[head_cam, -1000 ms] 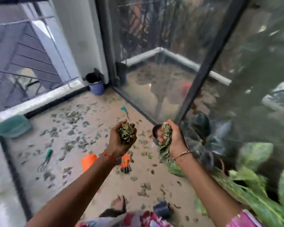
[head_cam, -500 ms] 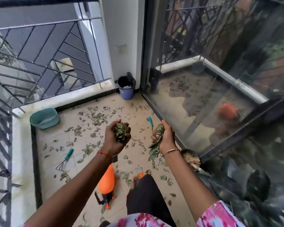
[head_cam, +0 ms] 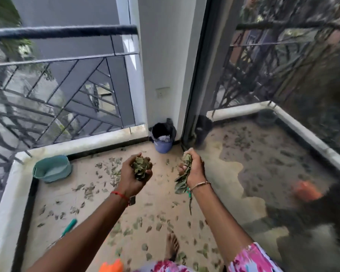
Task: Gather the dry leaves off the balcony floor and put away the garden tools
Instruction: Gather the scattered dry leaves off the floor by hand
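Note:
My left hand grips a bunch of dry leaves, held out in front of me above the floor. My right hand grips a second bunch of leaves that hangs down below the fist. Many loose dry leaves lie scattered over the beige balcony floor. A blue bin with a black liner stands in the far corner, ahead of both hands. A green-handled hand rake lies on the floor at lower left. A thin teal-handled tool lies beside my right wrist.
A teal tub sits at the left by the white kerb under the black railing. A glass sliding door closes off the right side. An orange object shows at the bottom edge. My bare foot stands among leaves.
I have turned and moved towards the far corner. The blue bin is now nearer and straight ahead of both hands. Each hand still holds its leaves.

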The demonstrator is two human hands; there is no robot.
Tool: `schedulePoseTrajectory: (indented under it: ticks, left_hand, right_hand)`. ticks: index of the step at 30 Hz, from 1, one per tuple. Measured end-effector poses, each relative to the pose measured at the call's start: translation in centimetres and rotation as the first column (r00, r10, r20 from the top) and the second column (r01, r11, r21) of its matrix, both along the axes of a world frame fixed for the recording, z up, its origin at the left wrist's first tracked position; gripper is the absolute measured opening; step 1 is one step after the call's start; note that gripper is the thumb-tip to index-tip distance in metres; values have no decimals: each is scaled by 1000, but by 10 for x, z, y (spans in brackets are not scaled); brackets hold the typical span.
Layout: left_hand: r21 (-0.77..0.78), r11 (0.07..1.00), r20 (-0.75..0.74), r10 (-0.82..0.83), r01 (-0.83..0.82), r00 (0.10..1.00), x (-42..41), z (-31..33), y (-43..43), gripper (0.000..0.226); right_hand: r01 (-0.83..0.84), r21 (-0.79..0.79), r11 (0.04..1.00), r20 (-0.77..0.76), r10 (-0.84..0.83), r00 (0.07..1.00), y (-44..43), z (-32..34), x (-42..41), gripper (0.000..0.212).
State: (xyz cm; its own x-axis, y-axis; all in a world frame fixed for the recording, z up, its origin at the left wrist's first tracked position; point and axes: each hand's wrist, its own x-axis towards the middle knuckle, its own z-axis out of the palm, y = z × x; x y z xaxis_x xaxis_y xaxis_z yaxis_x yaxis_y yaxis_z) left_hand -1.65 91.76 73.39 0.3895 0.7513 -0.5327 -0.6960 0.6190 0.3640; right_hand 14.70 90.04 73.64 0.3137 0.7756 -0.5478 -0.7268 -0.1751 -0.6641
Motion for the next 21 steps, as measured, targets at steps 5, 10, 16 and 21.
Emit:
schedulePoseTrajectory:
  ticks: [5, 10, 16, 21]
  left_hand:
    - [11, 999, 38, 52, -53, 998, 29, 6, 82, 29]
    - [79, 994, 90, 69, -76, 994, 47, 0, 155, 71]
    - [-11, 996, 43, 90, -90, 995, 68, -23, 270, 25]
    - [-86, 996, -16, 29, -30, 999, 86, -53, 385, 18]
  right_hand:
    - [-23, -26, 999, 1, 23, 1000, 83, 3, 29, 31]
    - [-50, -14, 999, -15, 50, 999, 165, 6, 48, 36]
    - [64, -14, 998, 76, -63, 995, 277, -6, 68, 37]
    - [230, -67, 971, 171, -216, 961, 389, -32, 89, 36]
